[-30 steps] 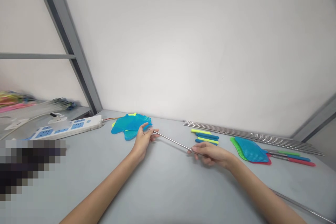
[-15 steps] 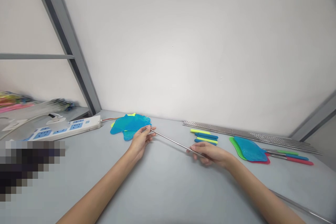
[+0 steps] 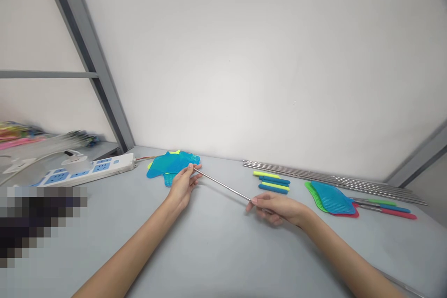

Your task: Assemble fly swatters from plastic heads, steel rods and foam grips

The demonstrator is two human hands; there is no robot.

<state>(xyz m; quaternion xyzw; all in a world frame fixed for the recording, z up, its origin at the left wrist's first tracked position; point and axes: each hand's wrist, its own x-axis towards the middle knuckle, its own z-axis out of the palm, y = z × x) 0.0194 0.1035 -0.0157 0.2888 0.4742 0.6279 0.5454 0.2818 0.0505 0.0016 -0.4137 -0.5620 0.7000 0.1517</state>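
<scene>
A thin metal rod [image 3: 223, 185] slants down to the right between my hands, above the grey tabletop. My left hand [image 3: 183, 183] pinches its upper end with thumb and fingers. Farther down, my right hand [image 3: 270, 207] is closed on the rod, whose lower end is hidden behind the fingers and forearm. Just behind my left hand lies a pile of blue and yellow flyswatter heads [image 3: 169, 164]. Several blue and yellow handle grips [image 3: 274, 182] lie beyond my right hand. Swatters with handles, a blue one [image 3: 333, 198] on top, rest to its right.
Along the wall lie several metal rods [image 3: 314, 176]. Another rod [image 3: 398, 283] is partly behind my right forearm. At the left are a white power strip [image 3: 115, 164] with cables and a grey metal frame post [image 3: 94, 60]. A pixelated patch covers the lower left.
My left hand has shifted slightly left with the rod's upper end. My right hand has moved slightly down, still on the rod. The things on the table have stayed put.
</scene>
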